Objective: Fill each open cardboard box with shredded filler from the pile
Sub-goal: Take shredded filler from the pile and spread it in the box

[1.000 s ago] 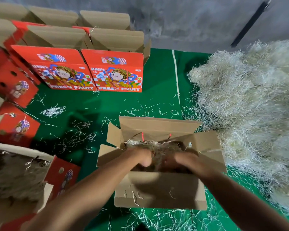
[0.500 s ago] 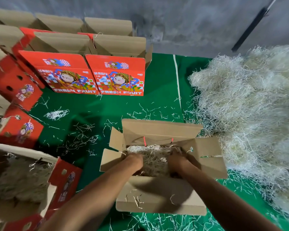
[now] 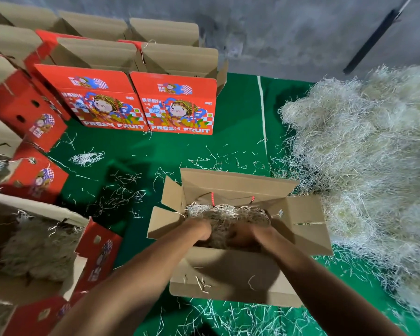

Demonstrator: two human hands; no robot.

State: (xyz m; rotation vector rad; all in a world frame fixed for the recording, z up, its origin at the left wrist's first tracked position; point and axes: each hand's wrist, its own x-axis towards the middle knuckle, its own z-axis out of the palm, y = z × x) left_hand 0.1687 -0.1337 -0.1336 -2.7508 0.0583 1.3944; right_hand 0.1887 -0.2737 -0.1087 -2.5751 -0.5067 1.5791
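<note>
Both hands are still pressing into the filler point(image 3: 218, 212) in the open box point(image 3: 230, 277) on the green mat point(image 3: 240, 141); left hand point(image 3: 199, 230) and right hand point(image 3: 246, 235) are now sitting closer together, fingers buried, grip impossible to tell; pile point(image 3: 364, 166) is lying just right; red boxes point(image 3: 177, 105) behind are reading "FRESH FRUIT".
</note>
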